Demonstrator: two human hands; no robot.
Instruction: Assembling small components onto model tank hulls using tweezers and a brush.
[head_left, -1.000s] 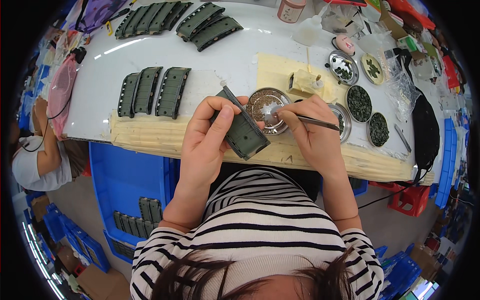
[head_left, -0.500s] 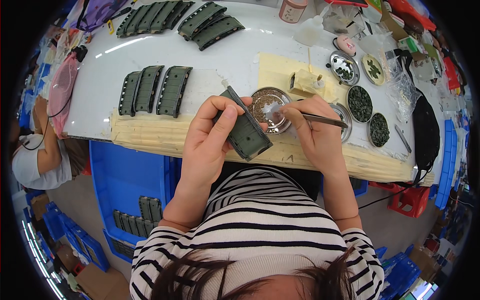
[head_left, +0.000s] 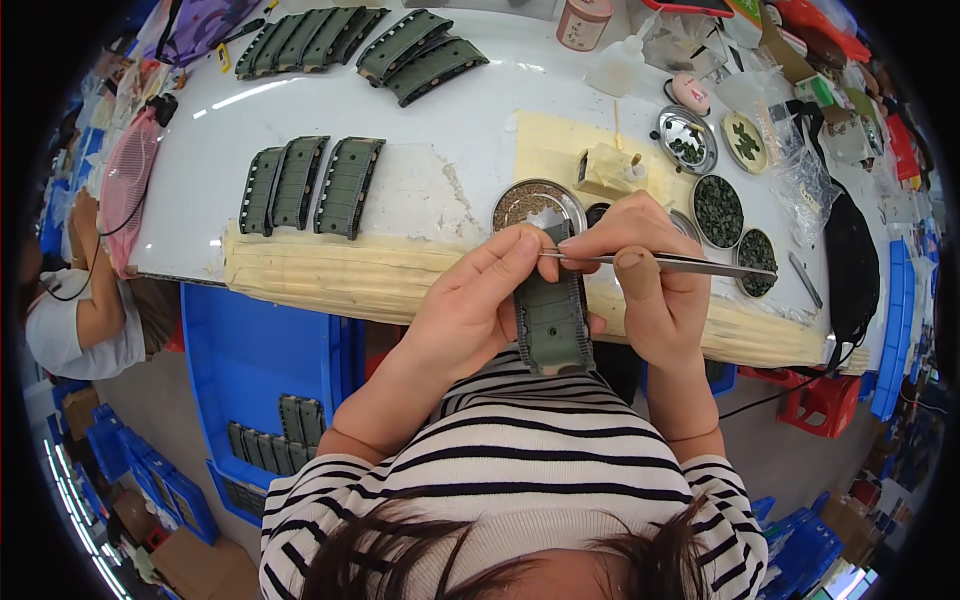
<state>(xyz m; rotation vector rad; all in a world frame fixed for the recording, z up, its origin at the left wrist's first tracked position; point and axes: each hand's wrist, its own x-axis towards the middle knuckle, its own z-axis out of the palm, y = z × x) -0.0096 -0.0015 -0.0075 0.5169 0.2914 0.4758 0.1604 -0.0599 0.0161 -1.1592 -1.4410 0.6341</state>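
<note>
My left hand (head_left: 478, 292) is closed round a dark green, slightly curved part (head_left: 553, 335) with ridged long edges, held upright over the table's front edge. In my right hand (head_left: 655, 285) is a pair of metal tweezers (head_left: 715, 267), lying almost level across the upper end of the green part. Their tips meet my left thumb and fingertip; whatever tiny piece may be there is too small to make out. Just beyond my hands sits a round metal dish (head_left: 522, 204) of small brown bits, partly covered by the green part and fingers.
More green curved parts (head_left: 348, 188) lie left and at the back. Bowls of dark green pieces (head_left: 718, 208) stand right, beside a metal tray (head_left: 688, 140). A yellow block (head_left: 604, 170) sits behind the dish. Below left is a blue bin (head_left: 262, 340); another person's arm (head_left: 95, 300) shows far left.
My left hand has moved right and turned the green part more upright. My right hand has brought the tweezers from over the dish to the part's upper end.
</note>
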